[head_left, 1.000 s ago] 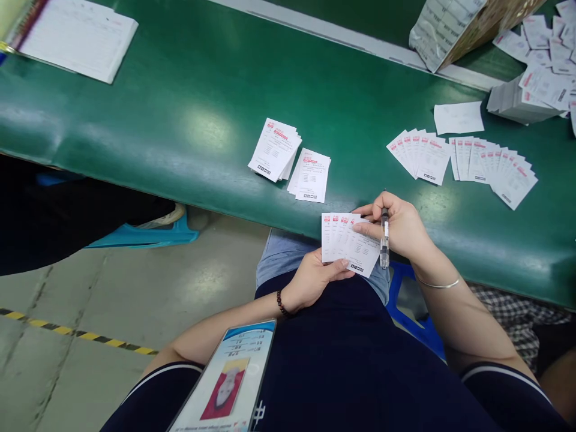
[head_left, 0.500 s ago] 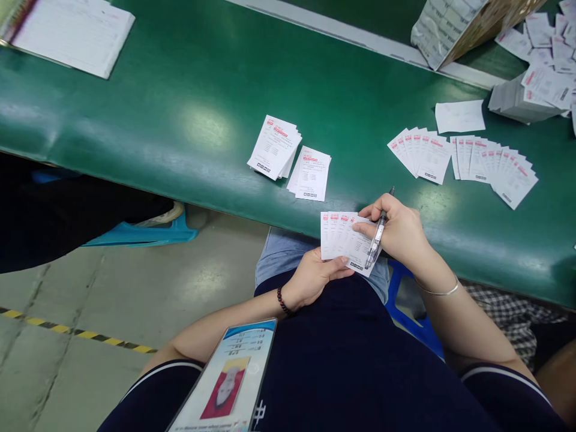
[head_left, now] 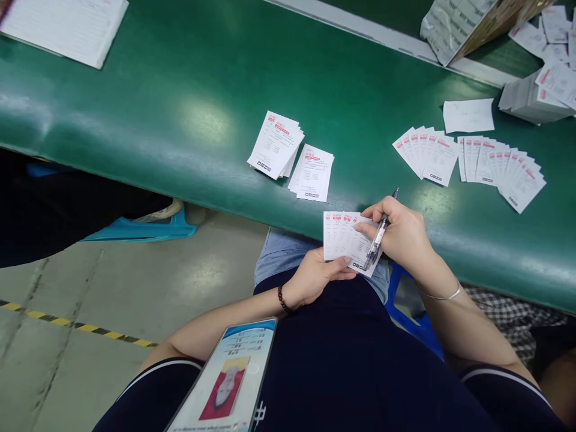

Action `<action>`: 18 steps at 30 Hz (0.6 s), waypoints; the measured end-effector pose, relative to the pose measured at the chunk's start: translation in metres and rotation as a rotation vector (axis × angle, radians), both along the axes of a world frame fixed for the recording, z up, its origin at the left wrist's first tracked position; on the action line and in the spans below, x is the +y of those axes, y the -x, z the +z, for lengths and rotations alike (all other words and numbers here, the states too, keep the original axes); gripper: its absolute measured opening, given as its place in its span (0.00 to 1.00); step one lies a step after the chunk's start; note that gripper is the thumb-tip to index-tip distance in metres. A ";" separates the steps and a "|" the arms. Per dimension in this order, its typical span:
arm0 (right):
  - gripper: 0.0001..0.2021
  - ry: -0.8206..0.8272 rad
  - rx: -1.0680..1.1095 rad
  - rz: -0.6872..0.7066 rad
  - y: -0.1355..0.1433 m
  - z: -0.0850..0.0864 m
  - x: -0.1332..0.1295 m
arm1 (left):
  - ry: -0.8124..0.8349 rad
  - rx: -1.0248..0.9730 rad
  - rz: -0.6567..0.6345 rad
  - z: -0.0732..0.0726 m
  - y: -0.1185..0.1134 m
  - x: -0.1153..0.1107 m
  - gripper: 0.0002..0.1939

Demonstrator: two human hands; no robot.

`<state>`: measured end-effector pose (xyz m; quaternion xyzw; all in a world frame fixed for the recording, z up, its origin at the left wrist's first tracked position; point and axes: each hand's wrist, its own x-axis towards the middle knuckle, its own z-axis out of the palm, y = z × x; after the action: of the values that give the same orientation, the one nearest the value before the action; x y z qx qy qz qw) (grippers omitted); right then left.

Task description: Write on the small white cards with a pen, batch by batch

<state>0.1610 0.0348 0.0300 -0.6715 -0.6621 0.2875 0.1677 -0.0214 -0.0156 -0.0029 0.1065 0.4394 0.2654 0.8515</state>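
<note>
A small fan of printed white cards (head_left: 341,237) with red headings is held above my lap, at the table's front edge. My left hand (head_left: 317,273) grips the cards from below, thumb on top of them. At their upper right, my right hand (head_left: 398,237) is closed around a pen (head_left: 377,240), its thumb resting on the top card. The pen slants down across that card. Two small card piles, a left one (head_left: 275,144) and a right one (head_left: 312,173), lie on the table ahead of my hands.
Fanned cards (head_left: 427,155) and a longer fan (head_left: 483,159) lie on the green table (head_left: 189,120) to the right, below a blank paper (head_left: 468,115). Behind stand a thick card stack (head_left: 522,96) and a box (head_left: 463,27). A paper pad (head_left: 67,27) lies far left.
The view has shifted slightly, so the table's things sit a little differently in the picture. Both hands keep their hold on the cards and the pen.
</note>
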 end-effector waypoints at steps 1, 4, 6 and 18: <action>0.16 -0.003 -0.006 0.000 0.000 0.000 0.001 | 0.000 0.007 0.006 0.000 -0.001 0.000 0.17; 0.16 -0.035 -0.030 0.019 -0.003 0.001 0.002 | 0.009 0.033 0.018 0.002 -0.004 0.002 0.16; 0.16 -0.063 -0.046 0.042 -0.004 0.000 0.003 | 0.018 0.051 0.005 0.004 -0.005 0.003 0.15; 0.14 -0.194 0.074 0.062 -0.005 -0.004 0.001 | 0.069 0.063 -0.096 0.007 -0.004 0.010 0.07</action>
<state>0.1662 0.0362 0.0260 -0.6202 -0.7005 0.2518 0.2474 -0.0170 -0.0056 0.0038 0.1063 0.4695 0.2052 0.8522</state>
